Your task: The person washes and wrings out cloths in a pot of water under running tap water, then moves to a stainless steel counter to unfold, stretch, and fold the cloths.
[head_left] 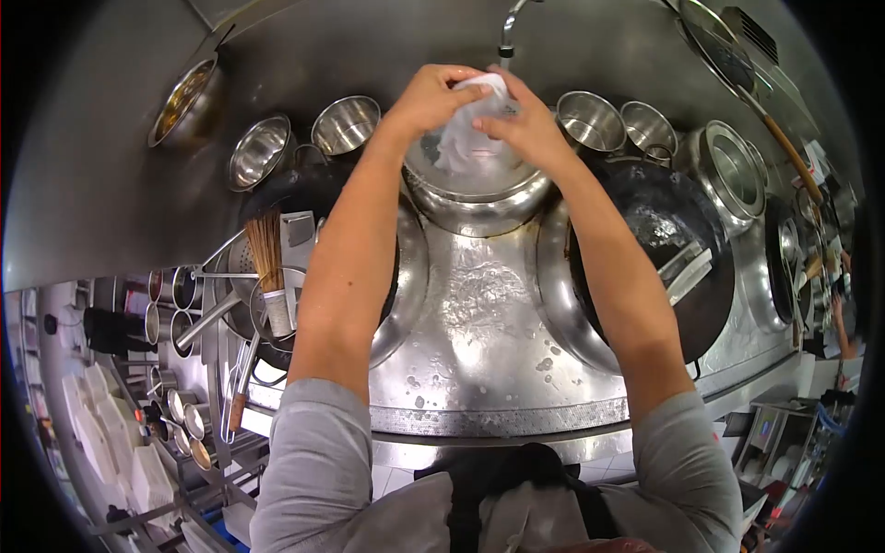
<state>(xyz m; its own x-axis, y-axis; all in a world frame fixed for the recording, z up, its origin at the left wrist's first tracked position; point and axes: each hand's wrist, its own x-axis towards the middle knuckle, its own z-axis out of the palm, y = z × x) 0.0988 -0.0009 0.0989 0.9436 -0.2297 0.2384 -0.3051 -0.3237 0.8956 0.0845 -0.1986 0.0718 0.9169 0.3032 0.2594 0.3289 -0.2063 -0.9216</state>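
Both my hands are raised at the far side of the steel range, over a wide round steel pot below a tap. Between them hangs a thin white, partly see-through piece; whether it is cloth or a plastic bag I cannot tell. My left hand grips its upper left side with bent fingers. On its right side, my right hand holds it between thumb and fingers. The piece's lower part droops over the pot's mouth, hiding some of what is inside.
A dark wok with a metal tool stands right; another lies left, beneath a bamboo brush and strainers. Steel pots line the back. A long-handled tool leans at upper right. Other people's arms show at far right.
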